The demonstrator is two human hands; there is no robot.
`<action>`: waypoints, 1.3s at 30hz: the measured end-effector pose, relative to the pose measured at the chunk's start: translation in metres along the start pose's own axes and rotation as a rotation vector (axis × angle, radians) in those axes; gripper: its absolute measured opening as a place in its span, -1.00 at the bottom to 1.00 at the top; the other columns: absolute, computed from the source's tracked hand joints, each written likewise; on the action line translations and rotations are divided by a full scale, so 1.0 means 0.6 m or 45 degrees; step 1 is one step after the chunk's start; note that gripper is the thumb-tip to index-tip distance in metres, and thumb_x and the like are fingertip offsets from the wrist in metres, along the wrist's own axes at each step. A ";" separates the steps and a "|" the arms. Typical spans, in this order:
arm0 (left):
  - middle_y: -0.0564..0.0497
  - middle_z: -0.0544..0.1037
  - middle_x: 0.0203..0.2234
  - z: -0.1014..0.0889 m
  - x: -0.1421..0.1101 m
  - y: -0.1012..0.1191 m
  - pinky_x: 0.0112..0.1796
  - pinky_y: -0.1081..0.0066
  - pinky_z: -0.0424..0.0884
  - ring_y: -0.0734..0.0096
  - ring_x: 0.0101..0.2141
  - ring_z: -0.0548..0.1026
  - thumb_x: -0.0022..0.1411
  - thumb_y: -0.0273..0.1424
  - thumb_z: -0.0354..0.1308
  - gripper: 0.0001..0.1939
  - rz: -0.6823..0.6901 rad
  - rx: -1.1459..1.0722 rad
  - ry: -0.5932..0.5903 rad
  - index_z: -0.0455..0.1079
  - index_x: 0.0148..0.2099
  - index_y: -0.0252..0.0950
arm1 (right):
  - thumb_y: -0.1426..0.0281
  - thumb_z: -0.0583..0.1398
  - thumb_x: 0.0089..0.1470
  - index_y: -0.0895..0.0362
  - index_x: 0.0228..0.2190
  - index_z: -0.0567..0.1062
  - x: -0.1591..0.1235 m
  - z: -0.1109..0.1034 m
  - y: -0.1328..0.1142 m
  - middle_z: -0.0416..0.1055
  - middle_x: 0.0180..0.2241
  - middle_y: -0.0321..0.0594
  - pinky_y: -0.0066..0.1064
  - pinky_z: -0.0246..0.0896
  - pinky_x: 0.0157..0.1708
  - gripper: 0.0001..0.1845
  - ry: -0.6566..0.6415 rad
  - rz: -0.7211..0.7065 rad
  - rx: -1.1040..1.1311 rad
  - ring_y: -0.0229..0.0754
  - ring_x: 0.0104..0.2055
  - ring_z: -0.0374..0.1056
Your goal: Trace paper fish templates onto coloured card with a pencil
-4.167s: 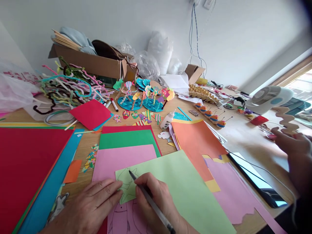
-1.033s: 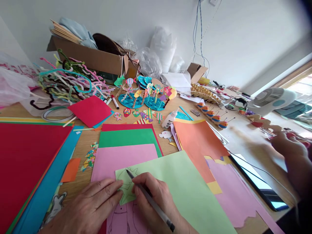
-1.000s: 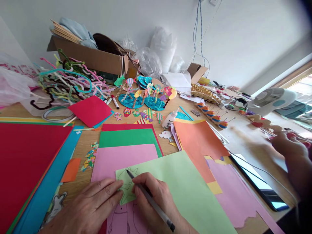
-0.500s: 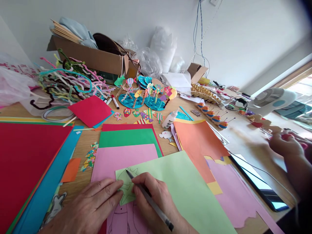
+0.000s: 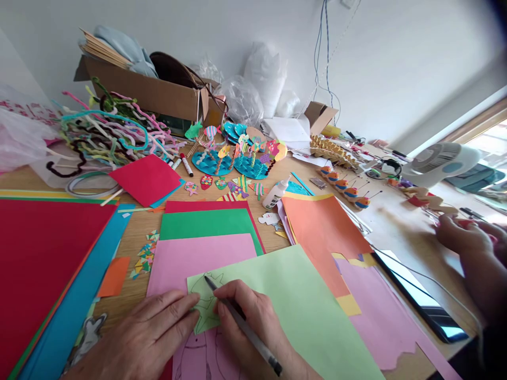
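A dark pen (image 5: pixel 247 323) is held in my right hand (image 5: pixel 253 322), its tip touching the light green paper (image 5: pixel 301 295) near that sheet's upper left corner. Pen outlines with star-like points show there, partly covered by my fingers. My left hand (image 5: pixel 146 330) lies flat, fingers stretched out, on the left edge of the green sheet and on the pink paper (image 5: pixel 206 250) beneath. More drawn lines run across the pink paper below the green one. Under these lie a green sheet (image 5: pixel 209 221) and a red sheet.
Stacked coloured paper (image 5: pixel 47 264) fills the left side. Behind stand paper fish crafts (image 5: pixel 214 163), a glue bottle (image 5: pixel 276 194), pipe cleaners (image 5: pixel 114 126) and a cardboard box (image 5: pixel 138 87). To the right are orange paper (image 5: pixel 320 221), a tablet-like device (image 5: pixel 423 301) and another person's hand (image 5: pixel 461 237).
My hands and the pen have barely moved; the pen tip stays at almost the same spot on the light green paper. The other person's hands at the right have shifted slightly.
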State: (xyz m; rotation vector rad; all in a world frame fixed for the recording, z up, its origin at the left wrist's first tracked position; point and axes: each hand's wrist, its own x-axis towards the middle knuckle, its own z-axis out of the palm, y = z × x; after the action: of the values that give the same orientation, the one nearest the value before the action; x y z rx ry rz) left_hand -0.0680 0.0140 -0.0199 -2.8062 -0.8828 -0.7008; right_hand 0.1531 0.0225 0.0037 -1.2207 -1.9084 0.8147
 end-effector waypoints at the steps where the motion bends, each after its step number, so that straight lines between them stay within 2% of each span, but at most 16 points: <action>1: 0.09 0.49 0.04 0.001 0.000 0.000 0.07 0.53 0.31 0.42 0.05 0.39 0.28 -0.58 -0.10 -0.56 0.000 0.004 0.001 0.39 0.12 -0.22 | 0.47 0.04 0.02 0.13 -0.37 0.41 0.001 -0.002 -0.002 0.33 -0.62 -0.39 -0.57 0.17 -0.54 -0.84 -0.020 0.001 -0.010 -0.33 -0.60 0.28; 11: 0.12 0.50 0.03 -0.003 -0.002 0.003 0.08 0.53 0.26 0.42 0.01 0.42 0.15 -0.64 -0.10 -0.46 -0.013 0.033 -0.011 0.37 0.11 -0.19 | 0.48 0.04 0.03 0.13 -0.34 0.40 0.003 -0.008 -0.006 0.35 -0.60 -0.37 -0.56 0.17 -0.55 -0.85 -0.066 0.052 -0.032 -0.32 -0.59 0.28; 18: 0.14 0.52 0.00 -0.004 0.004 0.009 0.08 0.51 0.26 0.42 -0.02 0.43 0.16 -0.64 -0.12 -0.49 -0.065 0.031 0.005 0.39 0.07 -0.18 | 0.48 0.03 0.01 0.12 -0.38 0.39 0.003 -0.009 -0.009 0.33 -0.62 -0.38 -0.57 0.14 -0.58 -0.86 -0.066 0.024 -0.036 -0.33 -0.62 0.24; 22: 0.14 0.52 0.00 -0.003 0.003 0.008 0.12 0.55 0.19 0.46 0.02 0.40 0.18 -0.66 -0.12 -0.50 -0.047 0.013 0.026 0.39 0.07 -0.19 | 0.49 0.03 0.02 0.13 -0.36 0.39 0.004 -0.010 -0.008 0.33 -0.61 -0.37 -0.56 0.15 -0.57 -0.84 -0.057 0.072 -0.018 -0.32 -0.61 0.24; 25: 0.12 0.51 0.01 -0.001 0.001 0.007 0.12 0.52 0.22 0.43 0.04 0.39 0.21 -0.63 -0.12 -0.52 -0.093 -0.002 0.031 0.38 0.08 -0.18 | 0.48 0.04 0.03 0.13 -0.34 0.39 0.004 -0.010 -0.007 0.32 -0.61 -0.37 -0.55 0.16 -0.55 -0.85 -0.073 0.089 -0.004 -0.31 -0.59 0.26; 29: 0.13 0.50 0.02 0.001 -0.001 0.010 0.12 0.53 0.22 0.44 0.03 0.39 0.18 -0.64 -0.11 -0.49 -0.056 0.019 0.012 0.37 0.10 -0.18 | 0.49 0.05 0.02 0.13 -0.34 0.39 0.003 -0.010 -0.005 0.31 -0.61 -0.38 -0.55 0.17 -0.53 -0.84 -0.083 0.086 -0.009 -0.31 -0.59 0.26; 34: 0.14 0.51 0.01 0.002 -0.001 0.016 0.12 0.49 0.21 0.42 0.02 0.40 0.18 -0.66 -0.14 -0.48 -0.142 0.019 0.018 0.38 0.07 -0.16 | 0.49 0.04 0.02 0.12 -0.37 0.40 0.005 -0.011 -0.007 0.31 -0.62 -0.39 -0.56 0.16 -0.55 -0.85 -0.085 0.077 -0.022 -0.33 -0.61 0.23; 39: 0.12 0.52 0.00 0.001 -0.001 0.006 0.09 0.53 0.26 0.42 -0.01 0.43 0.21 -0.61 -0.10 -0.53 -0.041 0.017 0.008 0.38 0.09 -0.19 | 0.48 0.04 0.00 0.12 -0.36 0.40 0.004 -0.008 -0.006 0.34 -0.61 -0.37 -0.56 0.16 -0.56 -0.84 -0.053 0.094 -0.006 -0.32 -0.60 0.25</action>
State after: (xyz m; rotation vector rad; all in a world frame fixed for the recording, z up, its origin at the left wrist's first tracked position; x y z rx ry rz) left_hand -0.0663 0.0106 -0.0206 -2.7821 -0.9306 -0.7053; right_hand 0.1547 0.0239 0.0096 -1.2927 -1.9090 0.8815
